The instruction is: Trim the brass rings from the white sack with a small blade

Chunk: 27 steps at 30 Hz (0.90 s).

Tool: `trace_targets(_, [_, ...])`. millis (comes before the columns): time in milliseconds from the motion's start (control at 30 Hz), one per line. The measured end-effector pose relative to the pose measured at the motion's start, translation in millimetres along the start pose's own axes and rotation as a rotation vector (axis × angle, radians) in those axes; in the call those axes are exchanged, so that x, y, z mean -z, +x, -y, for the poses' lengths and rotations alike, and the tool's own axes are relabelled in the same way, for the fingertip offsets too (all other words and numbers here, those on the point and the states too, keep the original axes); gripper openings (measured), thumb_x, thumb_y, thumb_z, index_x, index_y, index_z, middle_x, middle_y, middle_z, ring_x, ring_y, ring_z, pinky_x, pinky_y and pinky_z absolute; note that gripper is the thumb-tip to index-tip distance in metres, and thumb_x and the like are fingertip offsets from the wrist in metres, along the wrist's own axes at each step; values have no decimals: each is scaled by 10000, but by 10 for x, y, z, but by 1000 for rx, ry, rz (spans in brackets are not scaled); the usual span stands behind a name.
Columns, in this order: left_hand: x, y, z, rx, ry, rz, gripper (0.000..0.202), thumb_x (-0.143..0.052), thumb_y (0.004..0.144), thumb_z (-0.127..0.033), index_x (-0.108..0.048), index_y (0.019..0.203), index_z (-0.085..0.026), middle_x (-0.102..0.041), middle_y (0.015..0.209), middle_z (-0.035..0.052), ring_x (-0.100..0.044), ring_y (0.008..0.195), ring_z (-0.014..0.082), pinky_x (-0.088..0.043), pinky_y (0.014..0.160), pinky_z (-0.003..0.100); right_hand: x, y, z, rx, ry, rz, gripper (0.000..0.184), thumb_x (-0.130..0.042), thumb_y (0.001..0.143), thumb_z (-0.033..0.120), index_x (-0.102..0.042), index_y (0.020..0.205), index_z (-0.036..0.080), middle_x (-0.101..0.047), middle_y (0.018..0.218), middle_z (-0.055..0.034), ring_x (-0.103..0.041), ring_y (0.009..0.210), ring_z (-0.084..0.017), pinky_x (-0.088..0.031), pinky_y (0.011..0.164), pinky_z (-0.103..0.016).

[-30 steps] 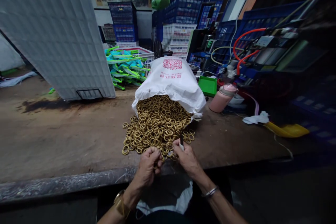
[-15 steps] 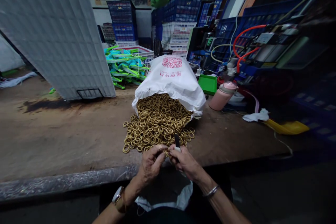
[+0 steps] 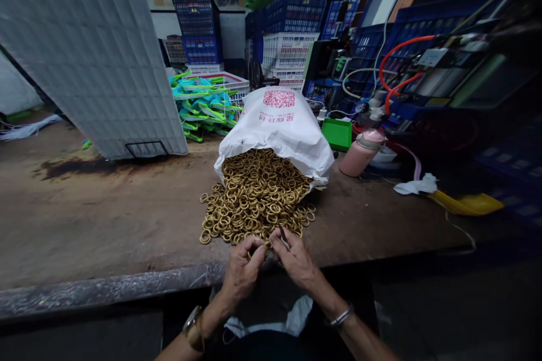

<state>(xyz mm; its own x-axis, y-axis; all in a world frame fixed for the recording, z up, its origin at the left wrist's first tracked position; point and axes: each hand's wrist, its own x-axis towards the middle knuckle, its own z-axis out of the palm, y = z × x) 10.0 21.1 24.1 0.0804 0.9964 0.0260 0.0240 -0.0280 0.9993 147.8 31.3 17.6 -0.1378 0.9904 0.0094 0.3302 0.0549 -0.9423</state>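
Low over the near edge of the desk (image 3: 127,214), both forearms reach in from the near side and slant inward, so that the hands almost meet. The left hand (image 3: 242,268) is turned with its back to the left, thumb and forefinger bent toward the right; its grip is closed on a ring (image 3: 267,243), largely hidden by the fingers. The right hand (image 3: 295,260) bends its fingers far and left, close to the left fingertips, its grip wrapped around a slim dark tool (image 3: 283,233). The tool's visible end points far and a little left, its long axis tilted upward. How the held ring faces is too small to tell.

Just beyond the hands lies the pile (image 3: 254,203) of brass-coloured rings, facing many ways. It spreads from the mouth of the white sack (image 3: 275,118), which lies with its long axis near to far, mouth toward the near side.
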Motion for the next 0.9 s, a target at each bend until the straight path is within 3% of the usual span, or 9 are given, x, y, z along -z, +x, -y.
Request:
trace_targets(100, [-9,-21,13,1,10,49,192,-558,742,-310,-591,631,-157,-531,588,-11,-468,563,103,-371,548,192,-12,17,-6,-28,-7,4,279,-400,814,425,-452,676,188,-414,529,60,-391,493,-81,-337,497,-201])
trace_targets(233, [-14,-38,23,295,-161,170,273,-513,754,-438,-521,706,-169,-467,524,-47,-359,376,53,-259,360,164,-38,14,-44,-14,-33,-28,246,-422,805,389,-462,679,182,-433,578,50,-402,541,-85,-346,539,-208])
trace_targets(300, [-10,-49,23,367,-238,212,307,-522,736,-477,-488,699,-174,-455,510,-57,-333,349,40,-225,335,152,-53,2,-62,-7,-19,-22,249,-416,813,393,-465,693,181,-444,598,44,-416,558,-88,-354,556,-212])
trace_targets(467, [0,-96,50,381,-416,228,308,-535,735,-467,-468,686,-171,-444,521,-62,-331,360,27,-203,332,138,-55,-31,-92,-34,20,11,272,-365,842,406,-466,717,187,-462,576,40,-432,528,-93,-356,535,-210])
trace_targets(600, [-5,-105,66,418,-436,179,320,-552,721,-484,-462,742,-178,-465,557,-64,-356,368,21,-194,335,129,-16,-82,-109,35,-269,-40,198,-342,843,294,-482,744,194,-487,583,23,-450,536,-110,-334,540,-215])
trace_targets(700, [-19,-93,72,397,-395,156,351,-558,702,-512,-445,747,-183,-473,558,-68,-363,366,22,-207,337,129,5,-131,-106,96,-466,18,157,-363,766,137,-504,797,199,-553,651,0,-498,591,-122,-324,568,-212])
trace_targets(900, [-35,-72,82,341,-314,155,342,-526,728,-511,-419,719,-187,-455,539,-73,-356,374,26,-232,352,131,6,-146,-81,100,-601,75,260,-360,672,43,-496,837,192,-596,718,-18,-532,644,-131,-299,581,-207])
